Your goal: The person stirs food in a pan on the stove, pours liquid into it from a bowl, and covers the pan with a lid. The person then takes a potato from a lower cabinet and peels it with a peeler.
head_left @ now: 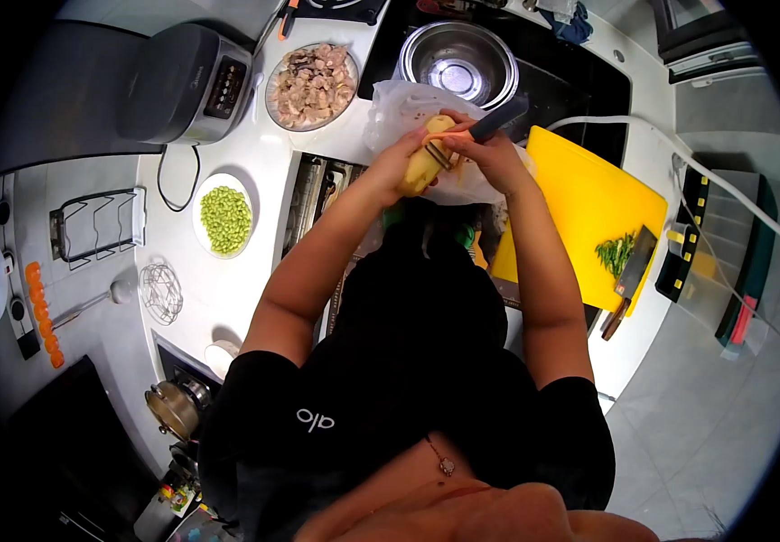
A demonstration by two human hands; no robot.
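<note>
My left hand is closed around a yellowish potato, holding it tilted over a translucent plastic bag. In my right hand is a peeler with a dark handle and an orange part. The peeler's metal blade lies against the potato's surface. Light peel shows on the bag just below the potato. A round steel bowl stands just beyond the bag.
A plate of cut meat and a dish of green beans stand at the left. The yellow cutting board at the right bears chopped greens and a cleaver. An open drawer lies below the counter edge.
</note>
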